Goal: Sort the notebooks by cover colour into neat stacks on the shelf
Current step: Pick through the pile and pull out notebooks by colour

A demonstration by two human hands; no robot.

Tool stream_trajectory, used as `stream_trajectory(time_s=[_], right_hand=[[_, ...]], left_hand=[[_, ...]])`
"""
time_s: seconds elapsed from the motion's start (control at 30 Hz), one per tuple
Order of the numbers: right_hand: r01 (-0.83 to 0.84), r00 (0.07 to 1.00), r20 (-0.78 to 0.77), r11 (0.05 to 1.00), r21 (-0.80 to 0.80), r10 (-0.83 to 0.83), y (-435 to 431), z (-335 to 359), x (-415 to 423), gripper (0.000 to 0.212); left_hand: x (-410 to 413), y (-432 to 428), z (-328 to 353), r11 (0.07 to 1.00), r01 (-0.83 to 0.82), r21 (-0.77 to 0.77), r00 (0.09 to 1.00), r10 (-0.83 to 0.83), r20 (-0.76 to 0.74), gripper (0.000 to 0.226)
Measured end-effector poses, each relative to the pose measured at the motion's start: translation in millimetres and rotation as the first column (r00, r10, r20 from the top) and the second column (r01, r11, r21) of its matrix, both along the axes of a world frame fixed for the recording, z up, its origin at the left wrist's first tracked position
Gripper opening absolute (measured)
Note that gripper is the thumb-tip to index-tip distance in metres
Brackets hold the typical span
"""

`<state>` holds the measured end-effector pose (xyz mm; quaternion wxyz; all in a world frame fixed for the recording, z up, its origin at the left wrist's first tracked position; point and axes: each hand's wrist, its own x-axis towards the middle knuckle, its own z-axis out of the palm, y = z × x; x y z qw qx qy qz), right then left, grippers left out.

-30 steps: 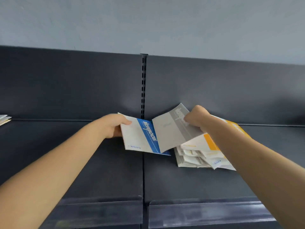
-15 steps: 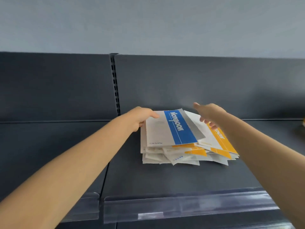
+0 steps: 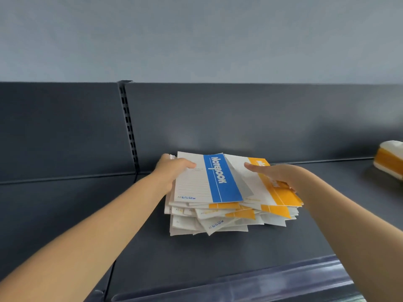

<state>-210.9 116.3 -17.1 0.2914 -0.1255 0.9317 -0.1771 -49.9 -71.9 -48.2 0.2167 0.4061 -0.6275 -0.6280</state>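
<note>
My left hand (image 3: pixel 172 171) is at the back left of the pile (image 3: pixel 218 223). The thumb lies on the white cover of the blue notebook (image 3: pixel 218 182), and the other fingers are tucked out of sight past its left edge, so I take it as a pinch on that top book. My right hand (image 3: pixel 272 174) lies flat on the orange notebook (image 3: pixel 281 197), fingers straight and pointing left toward the blue band, pressing down and gripping nothing. The pile sits loosely fanned on the shelf (image 3: pixel 218 258), close to the back wall and just right of the slotted post (image 3: pixel 128 127). Blue and orange corners stick out at all angles beneath the top books. The blue notebook's long axis runs away from me, leaning slightly left at the far end, with its band on the right side. That side overlaps a grey cover, which in turn covers the left part of the orange notebook. So the blue one has to come off first, to the left, where my left hand already has it. The orange stack (image 3: pixel 390 162) lies well off to the right along the back of the shelf, and only part of it is in view. My right hand is much the nearer one to it, so I judge the orange notebook should go that way once it is uncovered.
</note>
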Motion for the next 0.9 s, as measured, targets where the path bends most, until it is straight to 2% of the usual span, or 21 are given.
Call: stream_trajectory(time_s=[0.1, 0.2, 0.23, 0.33, 0.4, 0.63, 0.83, 0.9], right_hand=[[-0.027, 0.999, -0.045, 0.999, 0.047, 0.029, -1, -2, 0, 0.108], [-0.021, 1.000, -0.021, 0.999, 0.041, 0.022, -8, -7, 7, 0.109], [-0.018, 1.000, -0.013, 0.999, 0.035, 0.019, -10, -8, 9, 0.108], [-0.012, 1.000, -0.017, 1.000, 0.014, 0.012, -11, -8, 13, 0.105], [-0.009, 1.000, -0.026, 1.000, 0.009, 0.009, -10, -9, 13, 0.102], [0.024, 1.000, 0.005, 0.998, -0.059, -0.023, -14, -11, 12, 0.094], [0.071, 0.997, -0.020, 0.976, -0.208, -0.077, -16, -11, 4, 0.091], [0.045, 0.999, 0.003, 0.979, -0.198, -0.045, -14, -10, 9, 0.084]], left_hand=[[-1, 0, 3, 0.996, -0.020, 0.089, 0.993, 0.030, -0.115, 0.060], [-2, 2, 0, 0.989, -0.029, 0.143, 0.966, 0.064, -0.250, 0.083], [-2, 6, 1, 0.990, -0.008, 0.139, 0.965, 0.044, -0.257, 0.077], [-6, 17, 12, 0.970, 0.158, 0.183, 0.979, -0.129, -0.160, 0.041], [-10, 19, 18, 0.948, 0.245, 0.203, 0.969, -0.241, -0.047, 0.029], [-11, 9, 17, 0.952, 0.260, 0.162, 0.960, -0.273, 0.065, 0.034], [6, -8, 38, 0.953, 0.279, 0.117, 0.960, -0.280, -0.010, 0.009], [13, -16, 40, 0.953, 0.279, 0.121, 0.960, -0.282, 0.001, 0.013]])
